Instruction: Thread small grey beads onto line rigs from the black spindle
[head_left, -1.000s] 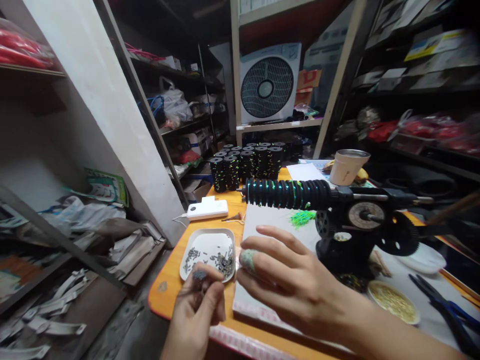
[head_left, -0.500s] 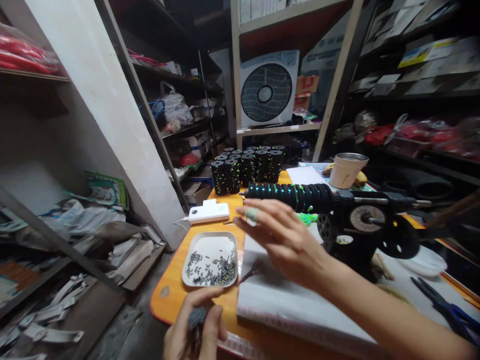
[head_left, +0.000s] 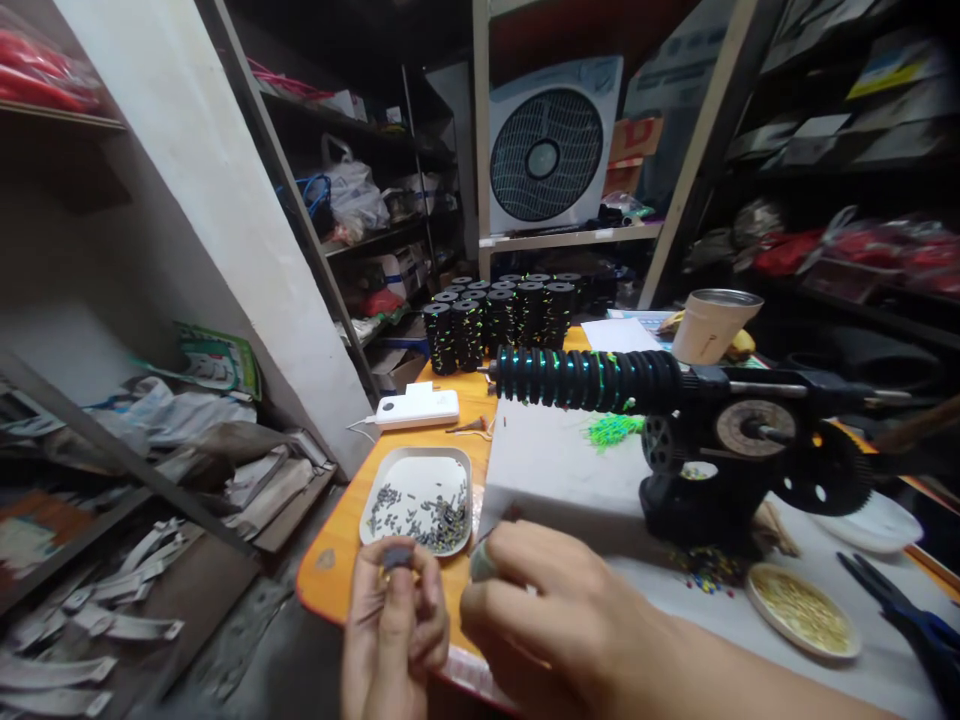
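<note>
My left hand (head_left: 396, 625), near the table's front edge, pinches a small dark grey piece (head_left: 397, 557) between thumb and fingers; its exact kind is unclear. Just to its right, my right hand (head_left: 559, 605) is closed, with its fingers curled and a green wrap (head_left: 480, 562) round one of them. Whatever it may hold is hidden. Beyond the left hand lies a white tray (head_left: 416, 462) with many small dark grey bits gathered toward its near side. A black machine (head_left: 705, 420) with a ribbed black roll (head_left: 585, 380) wound with shiny blue-green stands past the right hand.
Black cylinders (head_left: 499, 315) with green flecks stand at the back. Beside the tray lies a white power bank (head_left: 416, 408). To the right are bright green strands (head_left: 615, 430), a dish of golden bits (head_left: 802, 612), dark-blue-handled scissors (head_left: 900, 610) and a beige cup (head_left: 716, 325).
My right hand has come down and back from in front of the ribbed roll to beside my left hand, its fingers curling. My left hand has risen slightly, still pinching the grey piece.
</note>
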